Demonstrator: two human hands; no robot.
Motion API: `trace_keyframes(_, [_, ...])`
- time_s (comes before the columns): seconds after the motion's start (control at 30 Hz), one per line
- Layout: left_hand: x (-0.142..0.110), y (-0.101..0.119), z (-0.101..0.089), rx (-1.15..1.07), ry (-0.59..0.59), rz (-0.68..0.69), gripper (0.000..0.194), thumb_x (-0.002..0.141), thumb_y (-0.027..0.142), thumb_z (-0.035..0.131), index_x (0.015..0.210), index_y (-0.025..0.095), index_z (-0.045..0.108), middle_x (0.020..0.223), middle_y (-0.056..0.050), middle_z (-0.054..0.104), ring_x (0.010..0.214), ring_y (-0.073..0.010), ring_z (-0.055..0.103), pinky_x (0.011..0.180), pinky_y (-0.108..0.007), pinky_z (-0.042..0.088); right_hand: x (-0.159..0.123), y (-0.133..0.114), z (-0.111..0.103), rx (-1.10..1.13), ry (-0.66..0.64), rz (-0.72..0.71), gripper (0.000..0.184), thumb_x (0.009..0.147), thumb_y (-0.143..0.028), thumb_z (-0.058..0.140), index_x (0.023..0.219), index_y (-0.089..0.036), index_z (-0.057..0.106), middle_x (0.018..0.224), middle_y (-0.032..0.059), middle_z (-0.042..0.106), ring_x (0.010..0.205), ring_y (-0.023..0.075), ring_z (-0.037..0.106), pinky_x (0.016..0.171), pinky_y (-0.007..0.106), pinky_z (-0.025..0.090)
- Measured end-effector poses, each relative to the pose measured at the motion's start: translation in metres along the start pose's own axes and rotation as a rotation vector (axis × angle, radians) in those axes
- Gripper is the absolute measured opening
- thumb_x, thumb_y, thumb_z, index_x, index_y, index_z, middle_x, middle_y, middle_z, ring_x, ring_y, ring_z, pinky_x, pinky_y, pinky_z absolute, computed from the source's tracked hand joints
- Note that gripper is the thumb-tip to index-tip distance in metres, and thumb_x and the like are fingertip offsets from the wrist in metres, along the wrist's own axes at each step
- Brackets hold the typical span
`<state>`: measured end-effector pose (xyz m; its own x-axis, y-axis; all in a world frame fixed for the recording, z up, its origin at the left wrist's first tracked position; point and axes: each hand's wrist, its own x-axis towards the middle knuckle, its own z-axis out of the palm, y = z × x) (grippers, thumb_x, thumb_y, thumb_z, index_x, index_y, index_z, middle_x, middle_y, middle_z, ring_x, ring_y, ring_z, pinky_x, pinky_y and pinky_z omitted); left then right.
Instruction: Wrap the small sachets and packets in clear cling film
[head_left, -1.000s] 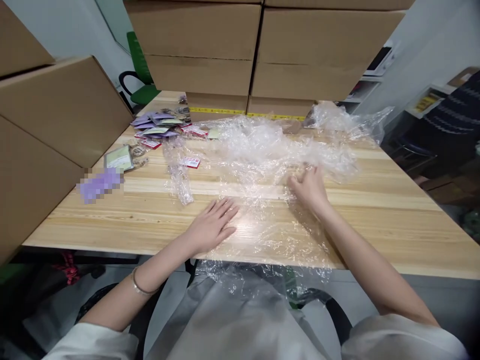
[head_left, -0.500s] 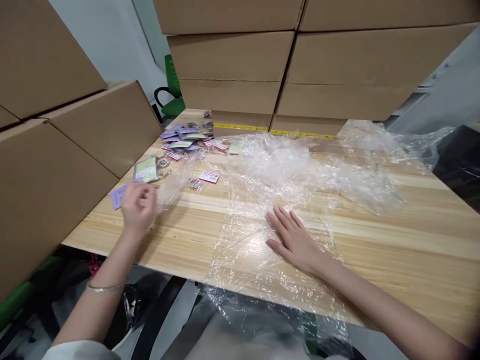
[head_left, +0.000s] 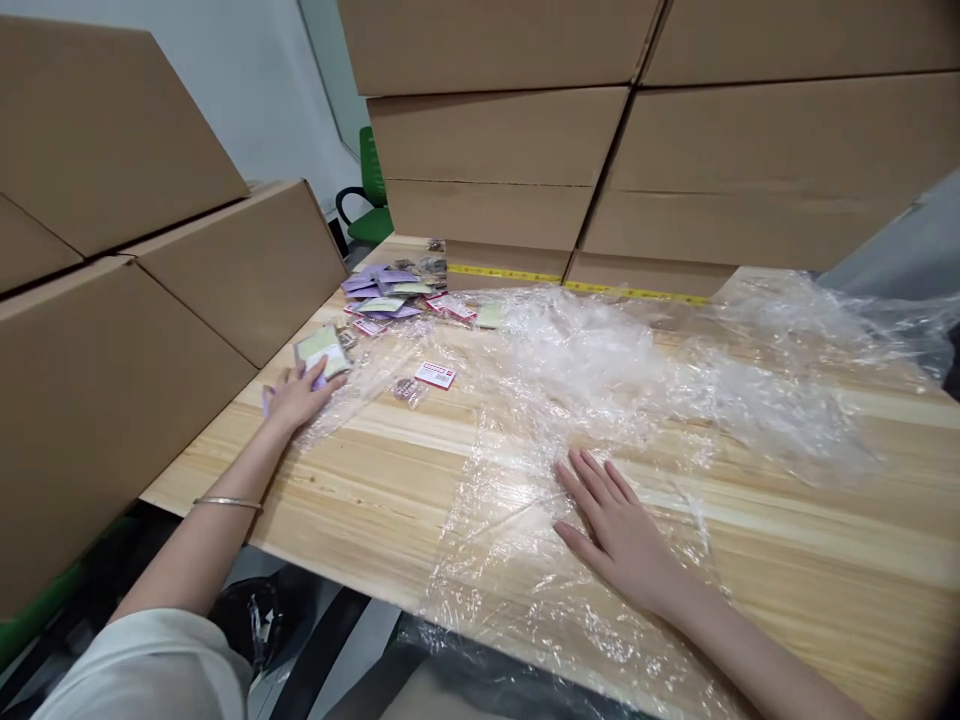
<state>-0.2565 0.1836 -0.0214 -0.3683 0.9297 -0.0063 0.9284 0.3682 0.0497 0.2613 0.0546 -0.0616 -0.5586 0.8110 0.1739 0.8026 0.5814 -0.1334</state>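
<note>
My left hand (head_left: 297,397) lies with fingers spread on the left of the wooden table. Under it a purple card is mostly hidden, its edge showing at the left. A light green packet (head_left: 321,345) sits at its fingertips; I cannot tell whether they touch it. My right hand (head_left: 619,540) rests flat, fingers apart, on a clear plastic bag (head_left: 510,560) that hangs over the table's front edge. Between the hands and further back lies a small white card with a red border (head_left: 435,375), next to a small brownish item in clear wrap (head_left: 407,390).
A heap of purple and green packets (head_left: 390,285) lies at the back left. Crumpled clear plastic (head_left: 570,340) covers the table's rear middle and right. Cardboard boxes (head_left: 495,150) stack up behind, more boxes (head_left: 225,260) on the left. A yellow tape measure (head_left: 510,273) runs along the back.
My left hand has opened from a loosely closed pose and come down over the purple card. My right hand stays flat on the bag. The whole view has shifted slightly.
</note>
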Motion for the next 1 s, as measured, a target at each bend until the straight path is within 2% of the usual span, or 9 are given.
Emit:
trace_keyframes(0.1, [-0.039, 0.035, 0.009, -0.100, -0.087, 0.080, 0.072, 0.092, 0.071, 0.026, 0.152, 0.033, 0.038, 0.163, -0.012, 0.026, 0.151, -0.0371, 0.018, 0.116, -0.066, 0.013, 0.000, 0.002, 0.001, 0.001, 0.006, -0.004, 0.074, 0.099, -0.051, 0.045, 0.160, -0.028, 0.011, 0.164, 0.0078, 0.024, 0.150, 0.0286, 0.022, 0.120, 0.054, 0.028])
trace_keyframes(0.17, [-0.070, 0.059, 0.010, -0.171, -0.112, 0.193, 0.066, 0.096, 0.063, 0.025, 0.151, 0.030, 0.041, 0.161, -0.012, 0.030, 0.151, -0.0348, 0.019, 0.117, -0.062, 0.016, 0.000, 0.002, 0.001, 0.003, 0.013, -0.010, 0.074, 0.098, -0.051, 0.046, 0.160, -0.028, 0.011, 0.163, 0.0077, 0.025, 0.150, 0.0290, 0.024, 0.119, 0.055, 0.029])
trace_keyframes(0.27, [-0.091, 0.086, -0.002, -0.262, 0.042, 0.380, 0.057, 0.097, 0.059, 0.031, 0.138, 0.027, 0.056, 0.148, -0.013, 0.046, 0.141, -0.0317, 0.035, 0.115, -0.052, 0.030, 0.000, 0.000, -0.001, -0.003, 0.003, -0.001, 0.075, 0.098, -0.052, 0.046, 0.160, -0.029, 0.011, 0.164, 0.0076, 0.025, 0.149, 0.0299, 0.025, 0.118, 0.057, 0.031])
trace_keyframes(0.33, [-0.067, 0.100, -0.020, -0.290, 0.230, 0.499, 0.051, 0.096, 0.058, 0.039, 0.130, 0.027, 0.061, 0.139, -0.012, 0.050, 0.132, -0.0306, 0.042, 0.112, -0.050, 0.034, 0.001, -0.002, -0.003, -0.013, -0.008, 0.008, 0.076, 0.097, -0.053, 0.047, 0.160, -0.028, 0.012, 0.164, 0.0075, 0.024, 0.149, 0.0304, 0.025, 0.117, 0.057, 0.033])
trace_keyframes(0.43, [0.025, 0.120, -0.052, -0.311, 0.401, 0.566, 0.043, 0.095, 0.048, 0.046, 0.125, 0.022, 0.063, 0.135, -0.013, 0.052, 0.130, -0.0294, 0.044, 0.113, -0.047, 0.032, 0.003, -0.002, -0.005, -0.025, 0.016, 0.004, 0.076, 0.096, -0.052, 0.049, 0.160, -0.029, 0.014, 0.162, 0.0070, 0.028, 0.147, 0.0303, 0.030, 0.115, 0.057, 0.036])
trace_keyframes(0.57, [0.170, 0.149, -0.074, -0.263, 0.299, 0.488, 0.052, 0.093, 0.052, 0.051, 0.135, 0.021, 0.059, 0.152, -0.014, 0.041, 0.141, -0.0325, 0.032, 0.116, -0.054, 0.022, 0.006, 0.000, -0.004, -0.033, 0.073, -0.002, 0.076, 0.093, -0.049, 0.054, 0.159, -0.030, 0.020, 0.160, 0.0056, 0.034, 0.144, 0.0304, 0.037, 0.112, 0.054, 0.042])
trace_keyframes(0.67, [0.233, 0.165, -0.066, -0.245, 0.131, 0.356, 0.071, 0.088, 0.069, 0.048, 0.143, 0.024, 0.052, 0.159, -0.013, 0.033, 0.147, -0.0389, 0.020, 0.115, -0.063, 0.015, 0.009, 0.001, -0.004, -0.044, 0.089, -0.009, 0.077, 0.091, -0.047, 0.057, 0.158, -0.028, 0.024, 0.159, 0.0053, 0.035, 0.143, 0.0303, 0.039, 0.112, 0.050, 0.044])
trace_keyframes(0.8, [0.256, 0.172, -0.038, -0.228, -0.068, 0.308, 0.080, 0.080, 0.080, 0.047, 0.142, 0.029, 0.055, 0.151, -0.009, 0.049, 0.140, -0.0403, 0.040, 0.113, -0.053, 0.032, 0.011, 0.001, -0.004, -0.079, 0.060, -0.001, 0.079, 0.091, -0.048, 0.056, 0.159, -0.025, 0.023, 0.160, 0.0068, 0.034, 0.143, 0.0317, 0.038, 0.110, 0.052, 0.045])
trace_keyframes(1.0, [0.224, 0.160, -0.023, -0.200, -0.113, 0.303, 0.083, 0.080, 0.082, 0.043, 0.143, 0.029, 0.053, 0.148, -0.006, 0.053, 0.137, -0.0396, 0.044, 0.113, -0.049, 0.034, 0.011, 0.000, -0.002, -0.058, 0.034, 0.026, 0.077, 0.092, -0.052, 0.054, 0.159, -0.029, 0.022, 0.159, 0.0049, 0.035, 0.143, 0.0319, 0.038, 0.113, 0.055, 0.042])
